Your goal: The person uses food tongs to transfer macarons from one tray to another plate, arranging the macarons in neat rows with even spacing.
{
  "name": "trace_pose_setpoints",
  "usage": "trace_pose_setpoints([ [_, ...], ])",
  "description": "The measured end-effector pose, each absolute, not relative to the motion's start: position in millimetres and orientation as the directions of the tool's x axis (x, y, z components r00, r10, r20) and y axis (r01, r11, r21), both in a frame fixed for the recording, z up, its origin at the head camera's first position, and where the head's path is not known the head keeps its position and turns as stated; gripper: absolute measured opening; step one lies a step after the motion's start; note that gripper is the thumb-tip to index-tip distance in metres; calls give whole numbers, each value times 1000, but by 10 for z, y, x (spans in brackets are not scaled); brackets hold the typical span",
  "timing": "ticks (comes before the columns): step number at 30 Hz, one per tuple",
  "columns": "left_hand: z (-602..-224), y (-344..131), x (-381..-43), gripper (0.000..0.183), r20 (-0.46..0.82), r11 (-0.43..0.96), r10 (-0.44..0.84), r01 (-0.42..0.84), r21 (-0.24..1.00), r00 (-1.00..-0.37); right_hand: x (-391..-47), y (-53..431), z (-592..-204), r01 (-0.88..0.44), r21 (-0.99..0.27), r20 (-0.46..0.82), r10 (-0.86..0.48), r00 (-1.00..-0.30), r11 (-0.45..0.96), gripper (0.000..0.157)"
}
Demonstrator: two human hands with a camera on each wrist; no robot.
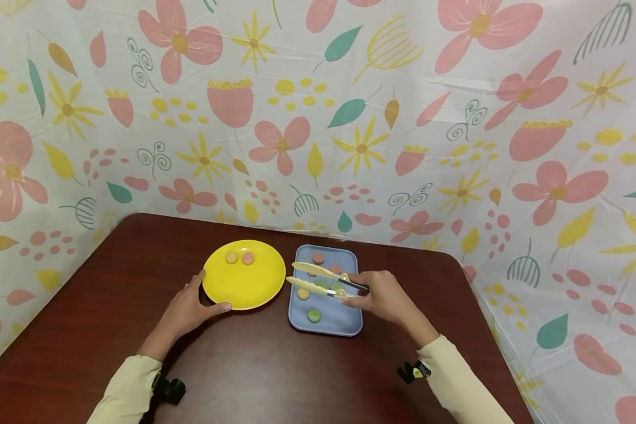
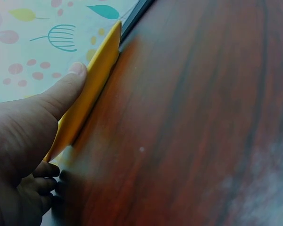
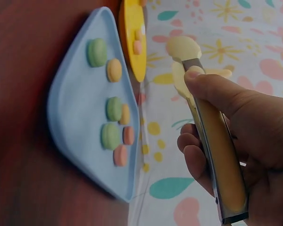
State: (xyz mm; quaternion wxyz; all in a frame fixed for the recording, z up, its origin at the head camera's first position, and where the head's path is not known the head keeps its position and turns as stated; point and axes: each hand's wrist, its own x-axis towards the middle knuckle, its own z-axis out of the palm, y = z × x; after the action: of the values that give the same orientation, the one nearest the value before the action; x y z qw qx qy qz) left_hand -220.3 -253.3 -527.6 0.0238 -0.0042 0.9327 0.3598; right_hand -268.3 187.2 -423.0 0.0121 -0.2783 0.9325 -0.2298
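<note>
My left hand holds the front-left rim of a round yellow plate; the thumb lies against the plate's edge in the left wrist view. Near the plate's back sit a yellow macaron and a pink macaron. In my right hand is a pair of tongs with pale tips, held over a blue rectangular tray. The tips stand apart, and no macaron shows between them. On the tray lie several macarons: green, yellow and pink. In the head view the tongs partly cover some.
Plate and tray stand side by side on a dark brown wooden table, with a narrow gap between them. Behind the table and along its sides hangs a white flower-print cloth.
</note>
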Motion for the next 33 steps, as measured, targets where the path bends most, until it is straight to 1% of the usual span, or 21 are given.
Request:
trace_pose_setpoints([
  [7,-5285,-2545,-2198,130,-38,739,11,-17,674,-999,-2504,2020,-4326,-480,-454,99,-493,-864,750,56],
  [15,-5284,-2549,-2188,128,-31,737,14,-10,676,-999,-2341,2185,-4483,-498,-469,96,-519,-849,729,50],
  [22,-5277,-2546,-2190,128,-42,736,11,-21,676,-999,-2258,2273,-4558,-490,-475,53,-532,-845,731,47],
  [33,-5258,-2515,-2190,130,-47,739,8,-26,673,-999,-2187,2347,-4638,-526,-408,107,-533,-839,746,45],
])
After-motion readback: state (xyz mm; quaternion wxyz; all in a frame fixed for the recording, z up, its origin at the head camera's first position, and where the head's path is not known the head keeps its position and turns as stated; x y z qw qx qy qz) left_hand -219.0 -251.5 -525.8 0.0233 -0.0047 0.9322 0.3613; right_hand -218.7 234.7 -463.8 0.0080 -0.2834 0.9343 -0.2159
